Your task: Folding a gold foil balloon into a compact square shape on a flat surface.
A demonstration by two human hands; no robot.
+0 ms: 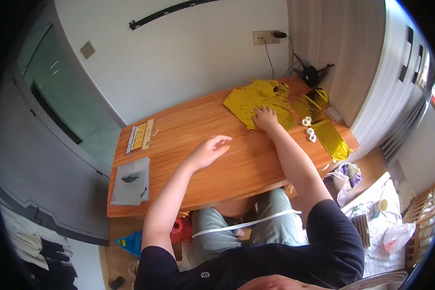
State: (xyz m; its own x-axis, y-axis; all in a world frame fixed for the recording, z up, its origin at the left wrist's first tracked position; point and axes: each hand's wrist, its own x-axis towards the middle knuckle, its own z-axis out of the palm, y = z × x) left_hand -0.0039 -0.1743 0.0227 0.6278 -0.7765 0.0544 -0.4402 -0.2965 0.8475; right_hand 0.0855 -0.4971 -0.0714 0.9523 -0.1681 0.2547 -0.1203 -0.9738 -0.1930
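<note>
A pile of flat, shiny gold foil sheets [241, 100], which look like uninflated balloons, lies on the far right part of the wooden table [193, 123]. My right hand [266, 119] rests on the near edge of this pile with its fingers spread. Over the middle of the table hovers my left hand [210, 152], fingers apart and holding nothing. To the right of the pile, another gold foil piece [329, 139] stretches toward the table's right edge. Small white rolls [307, 121] sit between the pile and that piece.
Clear plastic bags [133, 181] lie at the table's left edge, with a yellow-and-white printed pack [141, 137] behind them. A black device with cables [310, 75] stands in the far right corner. Right of the table is a white-covered surface [379, 222] bearing several items.
</note>
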